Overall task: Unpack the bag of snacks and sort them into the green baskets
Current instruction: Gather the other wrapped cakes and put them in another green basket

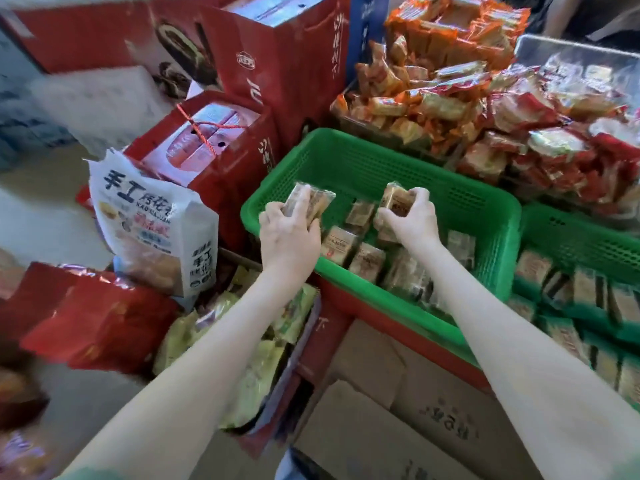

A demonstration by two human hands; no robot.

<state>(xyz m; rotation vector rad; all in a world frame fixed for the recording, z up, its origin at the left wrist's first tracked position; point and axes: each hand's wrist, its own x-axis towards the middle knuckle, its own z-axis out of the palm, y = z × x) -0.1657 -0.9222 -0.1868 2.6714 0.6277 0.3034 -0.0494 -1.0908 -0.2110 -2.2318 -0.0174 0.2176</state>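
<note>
— Snack packets point(308, 200): where are they held?
— One clutch is gripped in the left hand point(289, 233), fingers curled round it, over the near-left corner of the green basket point(381, 168). A single packet point(396, 199) is pinched in the right hand point(410, 220) above the basket's middle. Both are kept off the floor, probably so they can be set down in order.
— Anything sorted?
— Loose packets point(367, 261) are laid along the near side. Filling is judged barely begun.
— Source?
— A white printed bag point(156, 220) is stood upright just left of the basket, top seemingly torn, likely placed there for short reaches.
— Around?
— A second green basket point(571, 233) is set just beside on the right, packed in rows. Orange-red packets point(450, 81) are heaped behind, red boxes point(221, 147) are stacked behind-left, and a cardboard box point(398, 393) is seen nearest.
</note>
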